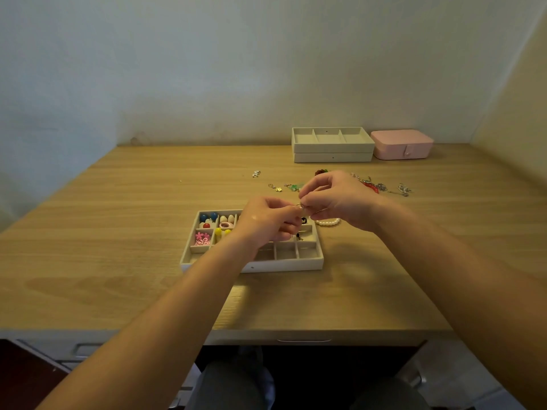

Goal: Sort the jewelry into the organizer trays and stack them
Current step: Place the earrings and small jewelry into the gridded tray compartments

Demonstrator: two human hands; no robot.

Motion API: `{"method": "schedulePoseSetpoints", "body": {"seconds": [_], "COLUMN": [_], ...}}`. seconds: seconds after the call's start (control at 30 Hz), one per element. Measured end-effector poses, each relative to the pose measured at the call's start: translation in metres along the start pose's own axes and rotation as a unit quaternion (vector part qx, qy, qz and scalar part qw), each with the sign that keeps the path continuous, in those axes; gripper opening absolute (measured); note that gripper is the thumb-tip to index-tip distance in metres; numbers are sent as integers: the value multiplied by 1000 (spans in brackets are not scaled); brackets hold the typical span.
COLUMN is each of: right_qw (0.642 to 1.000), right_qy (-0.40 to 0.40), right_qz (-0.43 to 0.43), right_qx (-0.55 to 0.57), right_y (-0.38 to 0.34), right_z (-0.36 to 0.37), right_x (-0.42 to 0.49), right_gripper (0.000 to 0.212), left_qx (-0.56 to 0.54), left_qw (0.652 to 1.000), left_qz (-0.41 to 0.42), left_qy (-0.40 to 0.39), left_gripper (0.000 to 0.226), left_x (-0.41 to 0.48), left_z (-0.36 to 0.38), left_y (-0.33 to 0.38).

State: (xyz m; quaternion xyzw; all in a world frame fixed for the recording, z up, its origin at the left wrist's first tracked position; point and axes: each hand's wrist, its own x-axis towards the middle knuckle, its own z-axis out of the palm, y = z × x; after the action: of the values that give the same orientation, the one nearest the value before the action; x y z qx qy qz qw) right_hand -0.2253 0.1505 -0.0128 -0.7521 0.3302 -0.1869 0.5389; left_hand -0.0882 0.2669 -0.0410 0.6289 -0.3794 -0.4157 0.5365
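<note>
A beige organizer tray [307, 260] with many small compartments sits on the desk before me; its left cells hold colourful earrings and rings. Above its right half, my left hand [266, 221] and my right hand [337, 199] meet, both pinching a small thin metal ring [299, 206] between their fingertips. A white pearl bracelet [328, 222] lies on the desk just right of the tray, under my right hand. Loose jewelry is strewn behind: small gold pieces [275, 187], a green piece [294, 187], dark red beads [320, 172], red and silver chains [377, 186].
Two stacked beige trays [333, 149], the top one with three long compartments, stand at the back right against the wall. A closed pink jewelry box [402, 144] sits beside them. A small white piece [256, 173] lies mid-desk. The wooden desk [118, 232] ends near my knees.
</note>
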Motion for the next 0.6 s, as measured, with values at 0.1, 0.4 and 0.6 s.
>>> {"method": "schedulePoseSetpoints", "body": {"seconds": [0.1,0.4,0.6], "right_qw": [1000,992,972], "right_qy": [-10,-18,-15], "right_qz": [9,6,-14], "right_qx": [-17,-125,-233], "right_y": [0,5,12], "right_z": [1,-1,3], "right_x": [0,-2,2], "right_gripper": [15,11,10], "left_qx": [34,137,170], "left_qw": [999,990,983], "left_qz": [-1,1,42], "left_qy": [-13,-33,45], "left_gripper": [14,12,18], "left_x": [1,1,7], "left_z": [0,-1,-10], "left_y": [0,-2,6]}}
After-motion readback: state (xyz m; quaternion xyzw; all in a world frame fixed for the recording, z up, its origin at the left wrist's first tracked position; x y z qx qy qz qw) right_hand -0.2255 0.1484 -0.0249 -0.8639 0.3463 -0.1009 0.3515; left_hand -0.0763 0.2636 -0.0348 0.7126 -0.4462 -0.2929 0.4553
